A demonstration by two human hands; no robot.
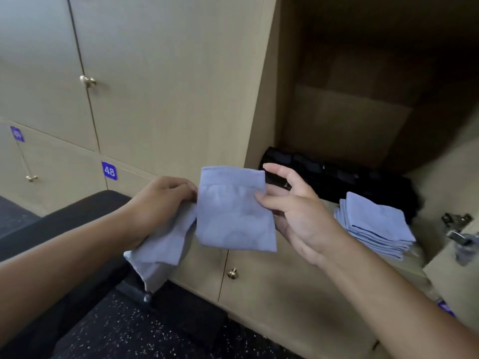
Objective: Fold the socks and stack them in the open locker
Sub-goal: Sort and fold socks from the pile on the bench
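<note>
A light blue sock (233,213), folded into a flat square, is held up in front of the lockers. My left hand (160,200) pinches its left edge and also clutches more light blue sock fabric (160,247) hanging below the palm. My right hand (293,208) grips the folded sock's right edge with thumb and fingers. Inside the open locker (337,120) a stack of folded light blue socks (375,226) lies near the front right of its floor. Behind the stack a heap of black fabric (337,177) stretches across the locker.
Closed beige locker doors with brass knobs (87,81) fill the left, one labelled 48 (109,171). A dark padded bench (77,211) sits under my left forearm. The open locker's door hinge (456,226) shows at the right edge. The floor is dark and speckled.
</note>
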